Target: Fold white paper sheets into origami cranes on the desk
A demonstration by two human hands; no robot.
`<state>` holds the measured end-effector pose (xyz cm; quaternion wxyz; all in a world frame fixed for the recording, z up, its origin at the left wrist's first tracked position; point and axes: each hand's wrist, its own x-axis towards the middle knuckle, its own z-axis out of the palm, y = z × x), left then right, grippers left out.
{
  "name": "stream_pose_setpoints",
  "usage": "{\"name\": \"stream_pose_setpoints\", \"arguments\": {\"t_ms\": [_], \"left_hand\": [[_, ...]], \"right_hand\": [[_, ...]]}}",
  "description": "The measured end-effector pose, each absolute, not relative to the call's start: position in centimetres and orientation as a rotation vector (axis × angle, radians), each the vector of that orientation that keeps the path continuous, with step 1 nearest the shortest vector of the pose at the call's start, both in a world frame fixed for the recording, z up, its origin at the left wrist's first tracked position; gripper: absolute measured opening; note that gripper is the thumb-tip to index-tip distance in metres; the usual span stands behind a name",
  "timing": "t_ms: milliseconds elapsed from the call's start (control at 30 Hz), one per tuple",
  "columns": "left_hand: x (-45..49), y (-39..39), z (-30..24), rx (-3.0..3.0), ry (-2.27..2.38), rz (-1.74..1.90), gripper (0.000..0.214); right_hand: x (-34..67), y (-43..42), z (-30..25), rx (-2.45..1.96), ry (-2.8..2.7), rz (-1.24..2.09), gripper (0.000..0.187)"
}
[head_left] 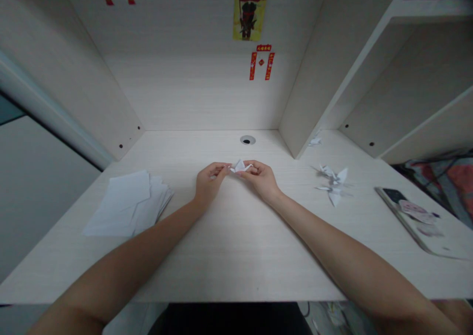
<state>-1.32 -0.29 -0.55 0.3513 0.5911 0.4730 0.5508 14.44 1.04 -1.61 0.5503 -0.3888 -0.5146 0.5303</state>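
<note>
In the head view, the white paper crane (241, 166) is directly between my two hands, at the fingertips of both, above the desk (236, 261). My left hand (211, 182) is pinching one thin pointed end of it with thumb and fingers. My right hand (261, 177) is grasping its opposite side, with the thumb low against the body.

To the right of my right hand, beyond an upright partition (314, 74), there is an open compartment of the desk, and a small white paper piece (315, 141) lies in it, just beside the foot of this partition. Nearer, also to the right, lie some folded white papers with pointed wings (334, 180), somewhat blurred; further right is a phone (410, 221). To the left of my left hand rests a loose pile of white sheets (129, 202), their edges not aligned.

The crane is small and plain, with a peaked middle and narrow points to both sides; the one near my right fingers is bent.
</note>
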Motion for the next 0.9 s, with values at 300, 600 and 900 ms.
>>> {"name": "stream_pose_setpoints", "arguments": {"t_ms": [300, 600, 900], "left_hand": [[-1.29, -0.01, -0.94, 1.474, 1.193, 1.445, 0.023], [-1.34, 0.08, -1.10, 1.443, 1.158, 1.442, 0.025], [-1.54, 0.40, -1.23, 1.434, 1.202, 1.504, 0.025]], "right_hand": [[14.36, 0.93, -1.37, -0.931, -1.200, 1.263, 0.036], [14.59, 0.56, -0.95, -1.045, -1.340, 1.112, 0.032], [14.69, 0.35, -0.97, -0.966, -1.539, 0.942, 0.025]]}}
